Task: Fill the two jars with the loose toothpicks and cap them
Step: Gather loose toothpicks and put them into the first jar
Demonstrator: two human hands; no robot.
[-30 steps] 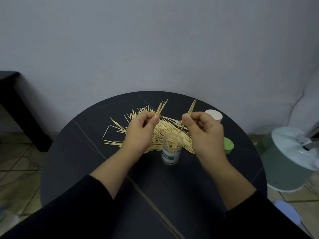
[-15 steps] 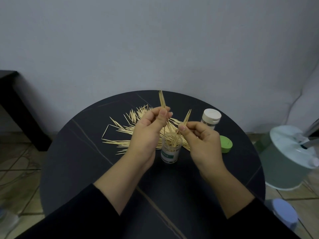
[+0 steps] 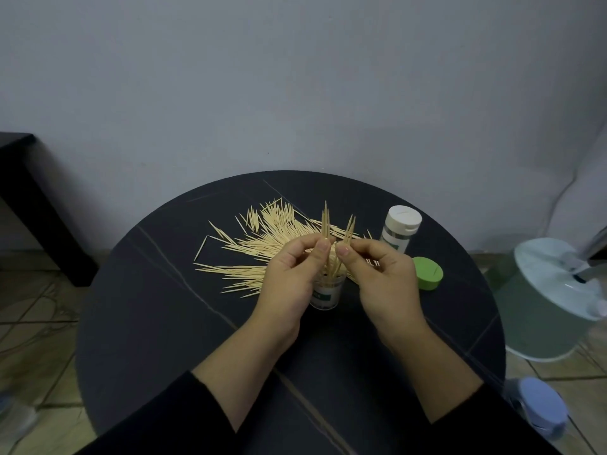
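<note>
Though apart, left hand (image 3: 289,280) beside right hand (image 3: 386,284)

- Open jar (image 3: 325,295): clear, green label, is standing upright and uncapped; a few picks are leaning inside.
- Capped jar (image 3: 399,231): white cap on, is standing upright behind and right of the open jar.
- Green cap (image 3: 427,273): is lying loose near the capped jar.
- Pile (image 3: 262,238): pale picks are lying fanned out behind and left of the open jar.
- Left bunch (image 3: 325,221) and right bunch (image 3: 349,228): are pointing up over the open jar, each pinched by a hand.
</note>
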